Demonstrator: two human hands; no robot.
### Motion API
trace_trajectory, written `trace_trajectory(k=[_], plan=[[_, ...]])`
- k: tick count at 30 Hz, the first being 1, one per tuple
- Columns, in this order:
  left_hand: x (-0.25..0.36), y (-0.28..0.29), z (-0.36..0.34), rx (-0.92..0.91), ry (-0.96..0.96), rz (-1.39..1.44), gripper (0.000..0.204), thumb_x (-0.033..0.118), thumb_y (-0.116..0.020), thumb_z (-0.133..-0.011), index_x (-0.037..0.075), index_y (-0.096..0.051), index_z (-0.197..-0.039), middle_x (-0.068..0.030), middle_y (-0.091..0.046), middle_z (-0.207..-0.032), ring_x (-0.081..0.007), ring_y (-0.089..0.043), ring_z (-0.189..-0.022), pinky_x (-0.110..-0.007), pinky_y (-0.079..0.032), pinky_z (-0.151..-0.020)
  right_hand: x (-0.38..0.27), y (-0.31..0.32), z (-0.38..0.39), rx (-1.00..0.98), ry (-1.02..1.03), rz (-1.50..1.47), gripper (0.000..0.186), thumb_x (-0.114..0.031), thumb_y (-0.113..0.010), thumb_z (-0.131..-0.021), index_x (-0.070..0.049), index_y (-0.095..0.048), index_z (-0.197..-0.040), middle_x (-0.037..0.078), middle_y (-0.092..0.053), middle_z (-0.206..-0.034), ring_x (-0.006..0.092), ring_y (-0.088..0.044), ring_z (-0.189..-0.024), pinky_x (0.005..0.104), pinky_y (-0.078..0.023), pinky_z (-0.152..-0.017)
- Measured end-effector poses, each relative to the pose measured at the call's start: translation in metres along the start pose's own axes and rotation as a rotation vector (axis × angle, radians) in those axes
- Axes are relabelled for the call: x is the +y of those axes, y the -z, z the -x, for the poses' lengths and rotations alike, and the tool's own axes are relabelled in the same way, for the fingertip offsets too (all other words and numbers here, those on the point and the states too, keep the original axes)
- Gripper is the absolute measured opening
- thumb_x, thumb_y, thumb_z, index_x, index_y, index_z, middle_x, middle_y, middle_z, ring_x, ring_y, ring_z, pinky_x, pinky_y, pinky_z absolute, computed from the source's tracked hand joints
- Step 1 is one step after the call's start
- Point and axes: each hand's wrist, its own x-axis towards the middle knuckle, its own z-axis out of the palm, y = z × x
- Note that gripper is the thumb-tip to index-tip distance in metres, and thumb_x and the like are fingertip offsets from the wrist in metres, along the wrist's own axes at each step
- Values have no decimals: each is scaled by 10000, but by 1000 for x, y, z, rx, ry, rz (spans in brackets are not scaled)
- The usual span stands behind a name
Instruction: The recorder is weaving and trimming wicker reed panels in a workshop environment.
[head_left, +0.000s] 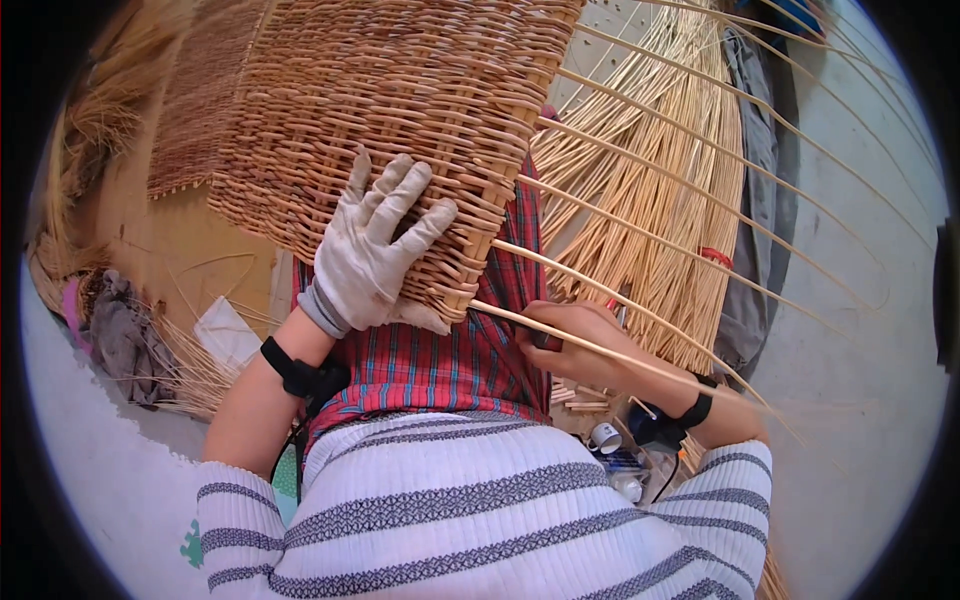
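A brown woven wicker panel (380,110) slants across the upper left, its near corner over my lap. My left hand (375,250), in a white work glove, lies on the weave near that corner with its fingers spread. Its thumb is by the lower edge. Long pale willow rods (620,295) stick out to the right from the panel's side edge. Bare and closed, my right hand (580,340) is just under the lowest rod, beside the corner. It grips a small dark tool whose kind I cannot make out, as the fingers hide most of it.
A large bundle of pale rods (660,190) lies to the right, by a grey cloth (755,160). Another woven panel (205,95) is at the far left. Grey gloves or rags (130,335) lie left. A white mug (605,437) is near my right forearm.
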Motion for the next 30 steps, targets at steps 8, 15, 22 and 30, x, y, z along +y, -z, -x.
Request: trace_trajectory(k=[8,15,22,30], plan=[[-5,-7,-5,36,-3,14,1124,914,-666,-652,203,-573,-1519,-214,-406,-1633,-445,-392,-1516,-688,-143,-1286,38,9,-5,491,222,747,247,-132,-759,-837,-99,-691,-1073,112,-678,-892,316,-721,-803,376,-579,-694],[-4,-12,-6,7,40,29,1159,927,-663,-635,217,-552,-1544,-200,-384,-1661,-410,-367,-1545,-674,-155,-1292,36,20,-6,435,302,351,225,-109,-787,-844,-78,-715,-1055,93,-691,-867,317,-708,-774,396,-566,-671],[-6,-12,-2,-1,-31,7,1164,920,-674,-630,176,-571,-1518,-209,-403,-1642,-425,-377,-1535,-670,-159,-1292,136,10,87,362,-113,180,235,-115,-815,-874,-50,-734,-1084,98,-625,-748,197,-622,-643,339,-509,-596],[11,-12,-17,51,-47,39,959,736,-715,-769,129,-580,-1500,-229,-476,-1587,-449,-393,-1519,-620,-179,-1306,-75,-18,-39,710,923,-60,369,-248,-846,-807,-135,-734,-1140,54,-720,-871,265,-708,-775,392,-537,-663]])
